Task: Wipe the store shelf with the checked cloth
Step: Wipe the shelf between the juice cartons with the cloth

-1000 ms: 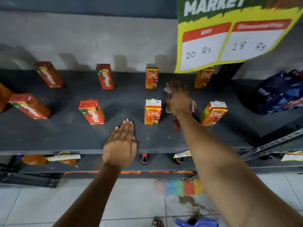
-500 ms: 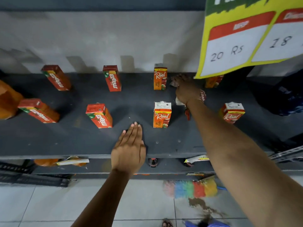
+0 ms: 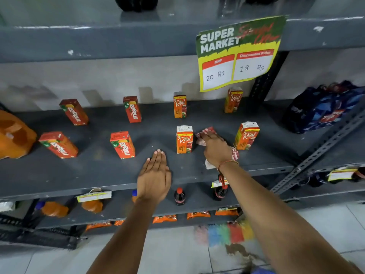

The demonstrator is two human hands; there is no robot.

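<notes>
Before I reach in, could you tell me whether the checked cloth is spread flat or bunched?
Bunched: the checked cloth sits crumpled under the right hand.

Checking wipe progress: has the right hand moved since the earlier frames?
Yes. The right hand with the checked cloth came forward from the back Real carton to beside the front one.

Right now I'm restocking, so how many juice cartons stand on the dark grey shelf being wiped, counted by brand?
Red Maaza juice cartons: 4
Orange Real juice cartons: 4
Total: 8 on the dark grey metal shelf
</notes>
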